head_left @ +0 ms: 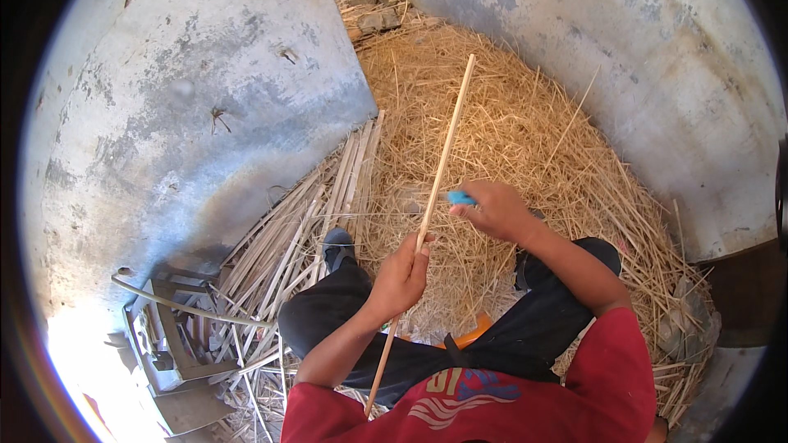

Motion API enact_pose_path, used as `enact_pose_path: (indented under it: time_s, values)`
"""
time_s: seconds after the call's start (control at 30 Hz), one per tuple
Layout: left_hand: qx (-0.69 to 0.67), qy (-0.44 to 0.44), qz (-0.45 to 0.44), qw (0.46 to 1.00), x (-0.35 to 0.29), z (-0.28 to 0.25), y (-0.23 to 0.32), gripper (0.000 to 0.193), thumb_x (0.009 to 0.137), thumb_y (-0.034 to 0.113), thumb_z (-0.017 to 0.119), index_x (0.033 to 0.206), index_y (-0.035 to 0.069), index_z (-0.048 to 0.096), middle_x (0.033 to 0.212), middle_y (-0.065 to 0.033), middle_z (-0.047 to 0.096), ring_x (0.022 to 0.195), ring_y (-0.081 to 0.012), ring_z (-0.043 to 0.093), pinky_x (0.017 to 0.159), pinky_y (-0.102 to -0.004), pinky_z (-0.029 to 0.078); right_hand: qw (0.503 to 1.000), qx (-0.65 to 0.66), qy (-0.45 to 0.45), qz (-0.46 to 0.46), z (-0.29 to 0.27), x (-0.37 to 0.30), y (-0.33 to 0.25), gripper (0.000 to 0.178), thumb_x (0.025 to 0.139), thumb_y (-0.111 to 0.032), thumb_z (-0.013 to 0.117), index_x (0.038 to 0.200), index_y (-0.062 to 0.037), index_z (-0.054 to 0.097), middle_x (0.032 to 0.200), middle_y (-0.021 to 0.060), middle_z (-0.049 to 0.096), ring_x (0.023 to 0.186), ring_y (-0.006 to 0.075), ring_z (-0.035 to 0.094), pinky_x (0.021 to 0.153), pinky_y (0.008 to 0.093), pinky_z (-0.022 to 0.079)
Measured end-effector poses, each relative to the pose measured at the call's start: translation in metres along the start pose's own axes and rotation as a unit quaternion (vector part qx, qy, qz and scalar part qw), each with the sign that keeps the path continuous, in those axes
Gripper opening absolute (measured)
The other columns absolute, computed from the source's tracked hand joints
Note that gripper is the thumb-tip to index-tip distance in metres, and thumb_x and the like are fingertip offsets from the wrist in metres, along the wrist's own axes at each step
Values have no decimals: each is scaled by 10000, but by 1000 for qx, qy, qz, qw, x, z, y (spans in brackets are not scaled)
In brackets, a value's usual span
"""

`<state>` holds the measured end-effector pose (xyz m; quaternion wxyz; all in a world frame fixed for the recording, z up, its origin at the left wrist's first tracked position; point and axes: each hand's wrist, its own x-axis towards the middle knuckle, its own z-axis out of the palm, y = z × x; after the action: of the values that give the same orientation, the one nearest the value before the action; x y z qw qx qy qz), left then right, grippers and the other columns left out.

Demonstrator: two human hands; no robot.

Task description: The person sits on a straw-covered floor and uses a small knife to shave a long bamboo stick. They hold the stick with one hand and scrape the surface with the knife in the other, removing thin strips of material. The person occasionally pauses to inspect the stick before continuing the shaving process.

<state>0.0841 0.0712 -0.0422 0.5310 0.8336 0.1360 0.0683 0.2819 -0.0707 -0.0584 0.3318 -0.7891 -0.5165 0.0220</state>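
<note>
My left hand (400, 277) is closed round a long, thin strip of pale wood or bamboo (448, 143). The strip slants from my lap up and away past my knees, its far end raised in the air. To the right of it, my right hand (497, 210) is closed on a small blue object (461, 197), its tip sticking out beside the strip. Most of that blue object is hidden in my fingers, so its kind cannot be made out. A small gap shows between it and the strip.
Shavings (484, 107) cover the floor ahead and to the right. A stack of long strips (291, 221) lies left of my foot, beside an open box-like frame (176, 336). Worn grey walls (213, 74) rise left and right. Broken bricks (379, 20) sit in the far corner.
</note>
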Motion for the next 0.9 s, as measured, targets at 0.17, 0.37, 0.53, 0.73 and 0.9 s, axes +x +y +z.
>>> enact_pose_path:
  time_s: [0.17,0.37,0.53,0.73,0.9]
  values:
    - [11,4,1,1000,3,2,5,233,973,130,465,1172,36,542,618,-175,514,553,-327,561,544,-401,413,995,-79,-26,-61,5,0,-20,564,857,-625,563,734,-75,575,644,98,612,572,282,622,542,407,472]
    - [26,6,12,1000,5,6,1,275,964,130,480,1220,44,534,631,-181,531,563,-354,573,535,-412,419,991,-110,-2,-76,11,-3,-10,617,835,-664,562,635,-81,565,538,92,562,449,274,572,441,400,436]
    - [54,-1,-16,998,7,7,7,310,951,139,495,1247,51,520,660,-206,552,612,-404,589,541,-445,429,989,-150,12,-7,18,10,25,673,831,-718,513,634,-79,584,500,88,540,439,273,565,419,407,419]
    - [66,-9,-22,998,4,6,3,324,949,144,491,1262,65,525,672,-220,562,626,-421,594,550,-457,438,990,-142,21,12,24,11,22,685,831,-744,485,622,-98,583,484,84,528,417,259,548,405,390,406]
    - [50,6,-10,999,2,5,6,322,952,153,494,1262,70,528,658,-213,558,609,-412,596,540,-440,439,987,-135,51,-69,29,3,9,651,860,-707,481,609,-113,574,486,88,529,414,267,537,402,393,398]
